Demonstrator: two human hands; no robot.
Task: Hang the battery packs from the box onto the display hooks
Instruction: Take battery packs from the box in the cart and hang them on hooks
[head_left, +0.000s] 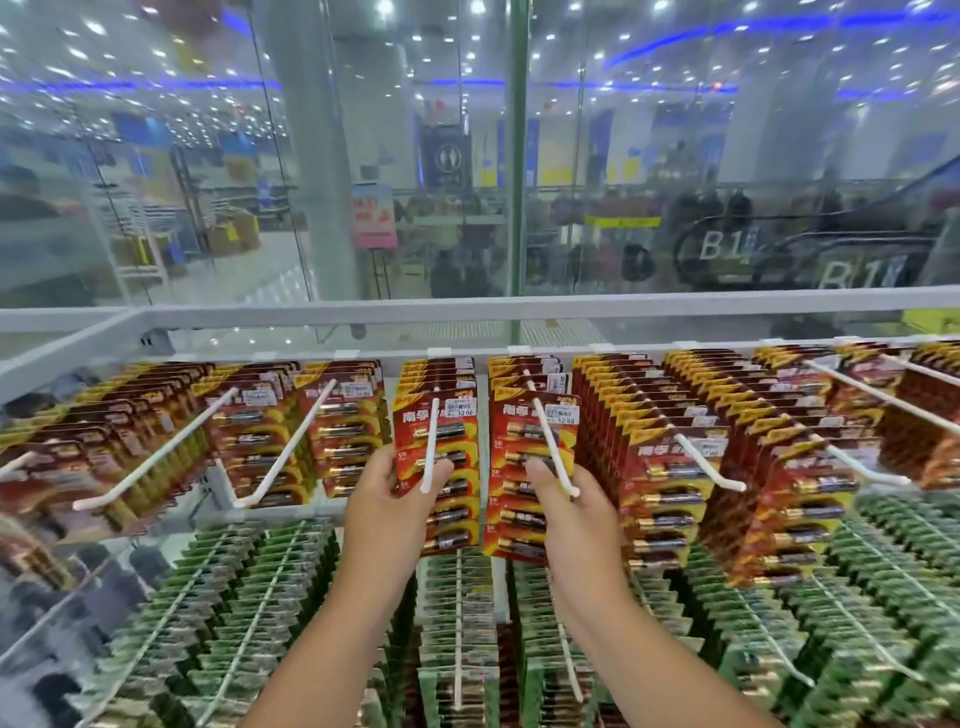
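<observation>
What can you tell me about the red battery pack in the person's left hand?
The red battery pack is a flat red and yellow card with batteries under clear plastic and a white price sticker on top. It hangs upright on a white hook. The left hand holds its lower left side, thumb on the front.

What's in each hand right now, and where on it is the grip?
The left hand pinches a red battery pack by its lower left edge. The right hand grips another red pack at its lower right side.
</observation>
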